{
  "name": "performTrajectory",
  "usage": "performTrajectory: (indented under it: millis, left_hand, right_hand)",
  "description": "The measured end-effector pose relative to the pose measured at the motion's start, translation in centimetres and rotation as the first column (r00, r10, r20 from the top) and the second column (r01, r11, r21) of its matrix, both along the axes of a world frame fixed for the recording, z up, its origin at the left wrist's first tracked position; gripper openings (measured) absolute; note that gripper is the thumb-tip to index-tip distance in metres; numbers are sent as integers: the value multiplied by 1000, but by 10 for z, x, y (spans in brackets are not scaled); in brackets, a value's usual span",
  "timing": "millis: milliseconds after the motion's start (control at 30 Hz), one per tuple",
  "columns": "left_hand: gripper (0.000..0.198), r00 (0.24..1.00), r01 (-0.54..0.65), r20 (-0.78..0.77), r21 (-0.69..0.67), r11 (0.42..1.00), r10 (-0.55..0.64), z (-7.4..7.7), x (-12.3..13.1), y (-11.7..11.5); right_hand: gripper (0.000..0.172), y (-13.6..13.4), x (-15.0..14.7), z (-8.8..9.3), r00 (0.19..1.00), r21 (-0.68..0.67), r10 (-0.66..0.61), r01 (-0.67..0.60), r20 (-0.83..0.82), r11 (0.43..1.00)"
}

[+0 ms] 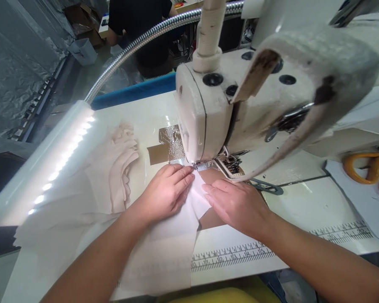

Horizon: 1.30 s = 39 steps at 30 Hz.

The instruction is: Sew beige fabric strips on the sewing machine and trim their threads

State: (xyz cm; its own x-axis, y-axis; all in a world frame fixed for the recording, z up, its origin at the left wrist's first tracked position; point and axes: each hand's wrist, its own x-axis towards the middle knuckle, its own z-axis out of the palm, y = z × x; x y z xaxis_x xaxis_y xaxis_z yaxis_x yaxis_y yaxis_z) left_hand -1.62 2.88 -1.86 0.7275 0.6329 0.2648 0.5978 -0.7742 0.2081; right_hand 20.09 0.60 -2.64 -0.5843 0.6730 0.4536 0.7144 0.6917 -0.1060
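Note:
My left hand (166,191) lies flat, fingers stretched out, on a pale white fabric piece (177,227) just in front of the needle area (198,166) of a cream sewing machine (214,105). My right hand (235,202) rests flat beside it, fingertips on the fabric's right edge, pressing it down. The two hands nearly meet at the presser foot. The needle itself is hidden behind the machine head.
A stack of pinkish fabric pieces (120,164) lies to the left. A lit LED bar (57,164) on a flexible arm stands at the left. Orange-handled scissors (366,166) sit at the right. A printed ruler (233,254) runs along the table's front. Another person (139,25) stands behind the table.

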Motion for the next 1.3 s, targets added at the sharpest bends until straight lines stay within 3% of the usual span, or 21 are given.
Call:
performTrajectory:
  millis: [233,600,800,1033,1167,1300]
  left_hand:
    - [31,1000,3,-27,34,999,-2,-1,2,-5]
    - [41,1000,-10,-16,-57,998,9,-3,-8,7]
    - [48,998,-52,-29,-93,994,49,-2,-12,15]
    - [44,991,-95,83,-114,989,105,-6,-16,17]
    - [38,979,-135,137,-107,985,149,9,-14,1]
    - [44,989,-148,-43,-181,972,143,29,-2,-22]
  right_hand:
    - [24,-1,-1,1,1000,-27,0,-1,-8,1000]
    - [24,2,-4,0,998,-63,-5,9,69,998]
    - [16,7,-11,3,995,-183,-29,46,93,982]
    - [24,8,-13,1,992,-236,-46,73,115,969]
    - [30,9,-12,1,999,-261,-26,38,48,965]
    - [28,9,-10,6,998,-318,-29,11,-51,948]
